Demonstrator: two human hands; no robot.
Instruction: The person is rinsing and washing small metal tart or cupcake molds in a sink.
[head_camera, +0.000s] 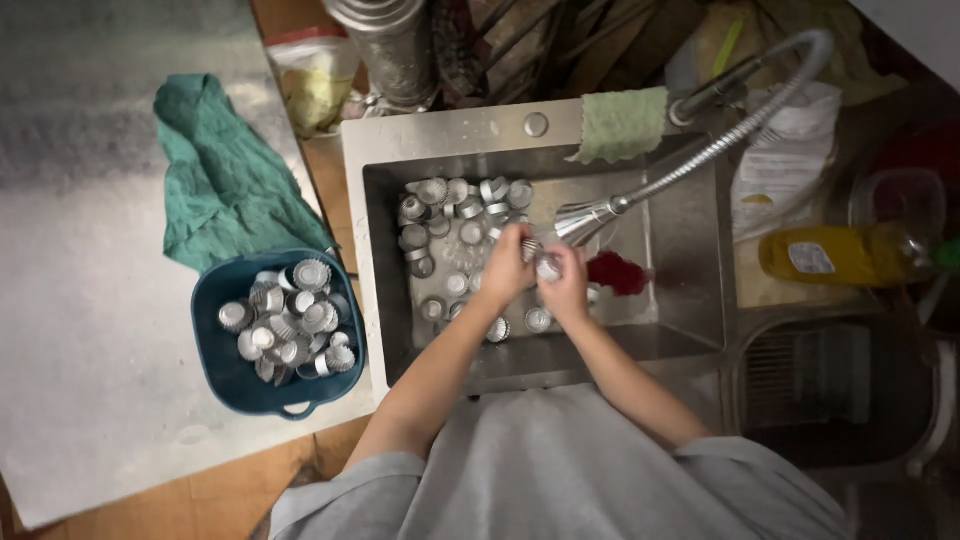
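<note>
Small fluted metal mould: gripped between left hand and right hand, both closed on it; further moulds lie just beyond left hand, in sink.

I look down on a dim kitchen corner. A pale metal-topped table fills the left, its wooden edge showing below. A steel sink is sunk in the middle. Clutter crowds the dark back. Light is soft and warm.
</note>
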